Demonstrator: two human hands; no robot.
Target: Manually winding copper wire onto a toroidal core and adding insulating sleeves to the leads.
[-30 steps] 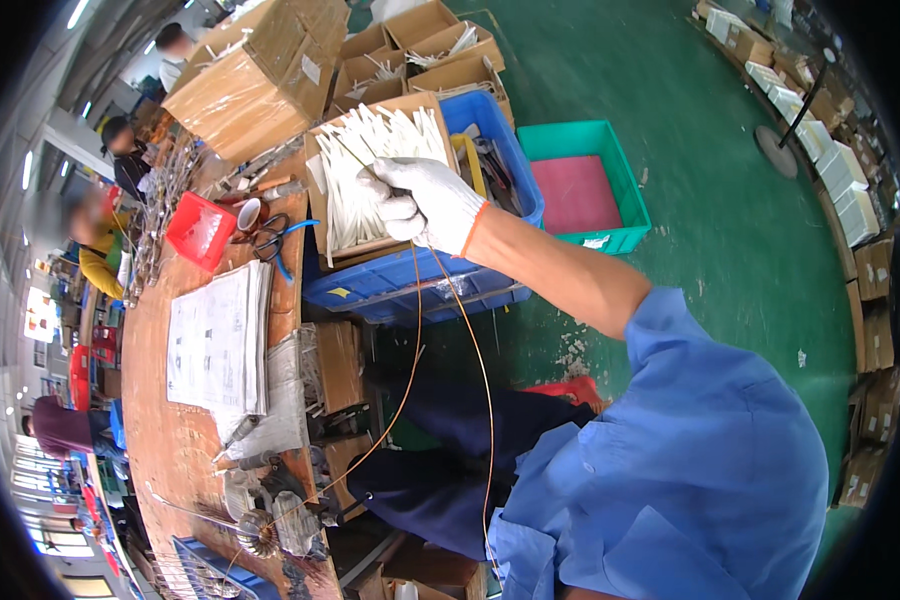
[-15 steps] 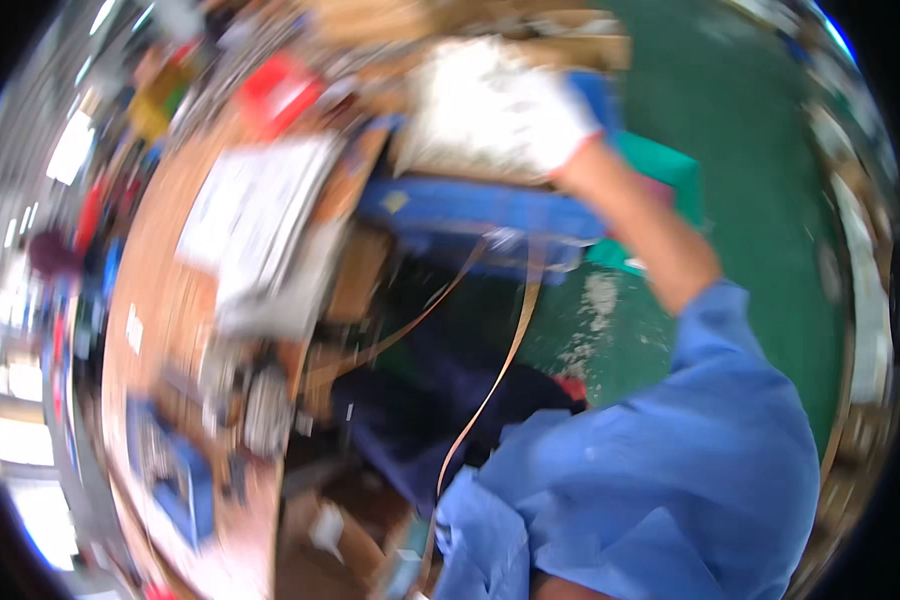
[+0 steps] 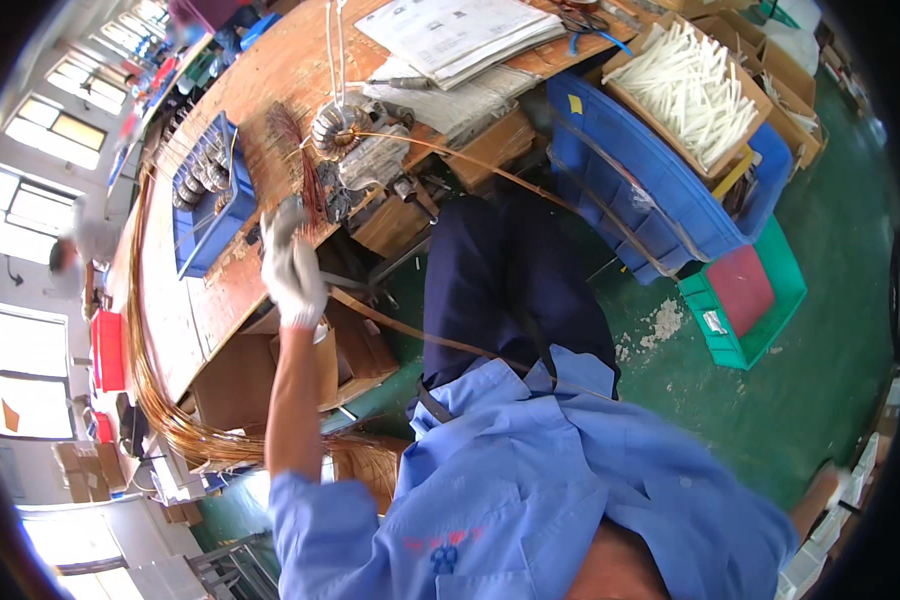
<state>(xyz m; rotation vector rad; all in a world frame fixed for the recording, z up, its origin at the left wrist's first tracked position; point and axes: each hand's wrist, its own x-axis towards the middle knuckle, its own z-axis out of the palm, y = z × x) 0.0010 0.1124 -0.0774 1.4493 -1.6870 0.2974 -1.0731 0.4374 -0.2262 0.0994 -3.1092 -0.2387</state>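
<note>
My gloved left hand (image 3: 292,268) grips copper wires (image 3: 308,190) at the bench (image 3: 270,90) edge, near a wound coil (image 3: 336,126); my right hand is out of view.

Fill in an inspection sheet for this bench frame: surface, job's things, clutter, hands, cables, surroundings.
Surface: wooden bench, worn.
Job's things: wound ring coil on a fixture; copper wire trailing across the lap.
Clutter: papers, blue tray of parts, box of white tubes in a blue bin.
Hands: left hand, gloved, at the bench edge, grip unclear; right hand not in view.
Cables: copper wire bundle along the bench.
Surroundings: green floor, green crate, windows.
</note>
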